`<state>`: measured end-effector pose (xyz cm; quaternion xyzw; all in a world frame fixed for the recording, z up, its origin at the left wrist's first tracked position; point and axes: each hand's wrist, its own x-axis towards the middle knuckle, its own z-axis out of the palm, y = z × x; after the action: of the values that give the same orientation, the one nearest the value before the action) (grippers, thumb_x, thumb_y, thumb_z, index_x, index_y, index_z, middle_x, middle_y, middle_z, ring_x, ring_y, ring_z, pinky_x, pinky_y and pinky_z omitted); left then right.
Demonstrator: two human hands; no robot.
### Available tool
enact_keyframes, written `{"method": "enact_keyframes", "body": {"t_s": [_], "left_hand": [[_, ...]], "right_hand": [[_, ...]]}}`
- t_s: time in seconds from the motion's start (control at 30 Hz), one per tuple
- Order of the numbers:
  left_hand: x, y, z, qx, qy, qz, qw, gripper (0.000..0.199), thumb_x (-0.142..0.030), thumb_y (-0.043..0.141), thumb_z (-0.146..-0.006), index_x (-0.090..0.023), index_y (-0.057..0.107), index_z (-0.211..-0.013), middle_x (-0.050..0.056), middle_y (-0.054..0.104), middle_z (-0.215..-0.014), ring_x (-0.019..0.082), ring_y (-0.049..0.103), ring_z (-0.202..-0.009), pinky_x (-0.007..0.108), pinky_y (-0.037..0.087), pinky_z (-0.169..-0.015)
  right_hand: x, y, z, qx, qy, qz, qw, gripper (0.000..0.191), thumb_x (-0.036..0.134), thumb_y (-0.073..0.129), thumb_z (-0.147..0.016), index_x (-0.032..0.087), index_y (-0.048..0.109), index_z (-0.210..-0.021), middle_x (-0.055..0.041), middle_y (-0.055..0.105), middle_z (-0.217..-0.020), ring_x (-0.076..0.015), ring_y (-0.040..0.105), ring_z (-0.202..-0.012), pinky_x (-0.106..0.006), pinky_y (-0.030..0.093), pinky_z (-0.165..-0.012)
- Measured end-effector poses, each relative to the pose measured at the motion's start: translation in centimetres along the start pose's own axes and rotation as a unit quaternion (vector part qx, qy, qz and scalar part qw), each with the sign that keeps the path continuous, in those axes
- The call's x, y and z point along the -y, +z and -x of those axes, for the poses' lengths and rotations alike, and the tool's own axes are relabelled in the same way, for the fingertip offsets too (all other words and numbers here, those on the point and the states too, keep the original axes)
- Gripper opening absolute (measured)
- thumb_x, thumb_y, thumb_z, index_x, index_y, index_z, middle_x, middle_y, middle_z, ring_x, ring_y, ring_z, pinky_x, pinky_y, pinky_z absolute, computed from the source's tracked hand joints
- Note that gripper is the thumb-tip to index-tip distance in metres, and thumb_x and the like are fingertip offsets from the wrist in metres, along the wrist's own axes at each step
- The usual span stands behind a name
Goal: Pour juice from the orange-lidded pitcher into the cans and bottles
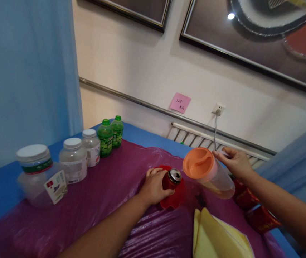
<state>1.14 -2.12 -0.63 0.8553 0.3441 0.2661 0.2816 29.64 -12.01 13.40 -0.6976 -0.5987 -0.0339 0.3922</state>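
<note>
My left hand [154, 186] is wrapped round a red drink can [171, 179] with an opened top. A red scalloped funnel or dish [178, 196] lies around and under the can; I cannot tell which it is. In my right hand [234, 163] is the handle of a clear plastic pitcher [221, 181] with an orange lid [199, 163]. The pitcher tilts toward the can, and some pale liquid shows in its lower side. No stream between pitcher and can is visible.
Clear jars [73, 161] with white lids and green-capped bottles [105, 138] line the left side. A folded yellow cloth [217, 236] lies at the front on purple plastic sheeting [110, 200]. Red cans [261, 218] stand at right, partly behind my forearm. A radiator [190, 136] is behind the table.
</note>
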Motion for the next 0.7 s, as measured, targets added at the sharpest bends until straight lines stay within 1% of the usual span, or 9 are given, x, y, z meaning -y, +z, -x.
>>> {"method": "enact_keyframes", "body": {"t_s": [0.17, 0.37, 0.47, 0.57, 0.7], "left_hand": [[-0.07, 0.04, -0.02, 0.001, -0.001, -0.007, 1.0, 0.072, -0.046, 0.088, -0.063, -0.023, 0.065, -0.127, 0.01, 0.066, -0.135, 0.036, 0.051, -0.13, 0.049, 0.03, -0.114], [0.11, 0.21, -0.03, -0.005, 0.002, -0.004, 1.0, 0.071, -0.045, 0.088, -0.064, -0.023, 0.065, -0.128, 0.01, 0.066, -0.134, 0.035, 0.051, -0.131, 0.049, 0.03, -0.114], [0.22, 0.26, -0.03, -0.005, 0.004, -0.002, 1.0, 0.072, -0.045, 0.088, -0.063, -0.024, 0.065, -0.128, 0.01, 0.066, -0.135, 0.036, 0.051, -0.131, 0.05, 0.029, -0.115], [0.24, 0.22, -0.04, -0.002, 0.007, 0.001, 1.0, 0.071, -0.046, 0.087, -0.064, -0.026, 0.065, -0.128, 0.01, 0.066, -0.134, 0.036, 0.051, -0.131, 0.051, 0.029, -0.115], [0.24, 0.22, -0.07, -0.007, 0.004, 0.0, 1.0, 0.071, -0.046, 0.087, -0.063, -0.025, 0.065, -0.127, 0.01, 0.066, -0.134, 0.037, 0.052, -0.13, 0.051, 0.03, -0.114]], "right_hand": [[0.07, -0.04, 0.08, 0.007, 0.014, 0.001, 1.0, 0.054, 0.065, 0.064, -0.082, 0.024, 0.039, -0.057, 0.0056, 0.027, -0.056, -0.0111, 0.027, -0.052, -0.028, 0.021, -0.048], [0.15, 0.07, 0.14, 0.003, 0.009, -0.005, 1.0, 0.054, 0.067, 0.063, -0.081, 0.024, 0.039, -0.057, 0.0054, 0.029, -0.056, -0.0112, 0.028, -0.052, -0.028, 0.022, -0.048], [0.21, 0.07, 0.17, 0.002, 0.006, -0.011, 1.0, 0.055, 0.068, 0.063, -0.081, 0.024, 0.038, -0.057, 0.0054, 0.027, -0.056, -0.0111, 0.026, -0.052, -0.028, 0.02, -0.047], [0.2, 0.04, 0.18, -0.001, 0.011, -0.014, 1.0, 0.057, 0.067, 0.065, -0.08, 0.024, 0.036, -0.056, 0.0057, 0.024, -0.056, -0.0109, 0.024, -0.051, -0.028, 0.019, -0.047], [0.1, -0.01, 0.21, 0.002, 0.009, -0.015, 1.0, 0.055, 0.065, 0.065, -0.082, 0.024, 0.038, -0.057, 0.0052, 0.027, -0.056, -0.011, 0.026, -0.052, -0.028, 0.02, -0.047]]}}
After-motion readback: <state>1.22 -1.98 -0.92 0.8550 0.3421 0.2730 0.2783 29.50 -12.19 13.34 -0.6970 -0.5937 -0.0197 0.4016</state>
